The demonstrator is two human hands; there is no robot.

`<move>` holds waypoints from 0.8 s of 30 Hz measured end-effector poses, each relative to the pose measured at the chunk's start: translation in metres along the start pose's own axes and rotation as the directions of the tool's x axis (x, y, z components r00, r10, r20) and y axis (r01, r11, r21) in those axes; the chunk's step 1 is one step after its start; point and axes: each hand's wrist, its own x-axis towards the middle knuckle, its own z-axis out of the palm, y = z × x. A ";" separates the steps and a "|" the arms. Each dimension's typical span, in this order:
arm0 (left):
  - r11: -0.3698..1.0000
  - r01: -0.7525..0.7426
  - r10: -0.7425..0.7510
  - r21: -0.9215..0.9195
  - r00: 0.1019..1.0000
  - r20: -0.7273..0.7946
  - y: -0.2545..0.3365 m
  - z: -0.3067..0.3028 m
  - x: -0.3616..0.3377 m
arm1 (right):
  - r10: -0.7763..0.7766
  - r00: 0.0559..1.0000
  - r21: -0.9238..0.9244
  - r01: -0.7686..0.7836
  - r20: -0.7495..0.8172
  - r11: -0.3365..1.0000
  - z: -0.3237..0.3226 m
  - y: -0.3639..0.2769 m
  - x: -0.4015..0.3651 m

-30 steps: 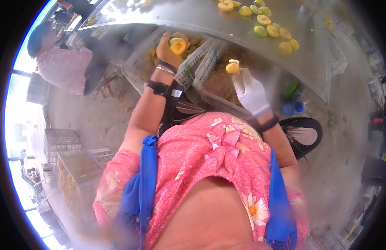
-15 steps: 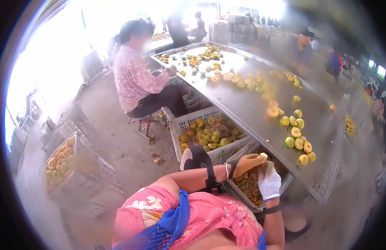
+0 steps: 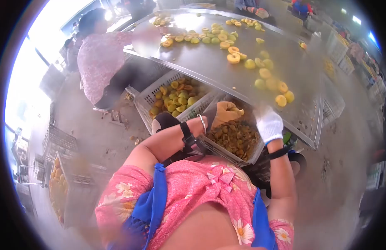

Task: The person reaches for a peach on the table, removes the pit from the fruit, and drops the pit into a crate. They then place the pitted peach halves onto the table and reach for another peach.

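My left hand (image 3: 227, 113), in a tan glove, is closed over the crate of brown-yellow pieces (image 3: 234, 139). A small pale yellow bit shows at its fingertips, too unclear to name. To its right, my right hand (image 3: 268, 126) wears a white glove and reaches to the near edge of the metal table (image 3: 201, 62); its fingertips are blurred, and what they hold, if anything, is hidden. Halved yellow-green fruits (image 3: 281, 100) lie on the table just beyond the right hand. The two hands are apart.
A crate of halved fruits (image 3: 176, 98) stands left of my hands, under the table edge. A person in a pink patterned shirt (image 3: 99, 62) sits at the left, with an arm toward the table. Another crate of fruit (image 3: 58, 183) is at the lower left.
The view has tilted down and shifted. My hands, close together before at a small pale piece, have separated, the right one now toward the table edge. The seated person's arm reaches farther over the table.
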 end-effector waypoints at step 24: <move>0.539 0.208 0.219 0.816 0.901 -0.374 0.134 -0.210 0.324 | 0.009 1.000 0.308 -0.011 0.008 0.951 -0.035 0.106 0.003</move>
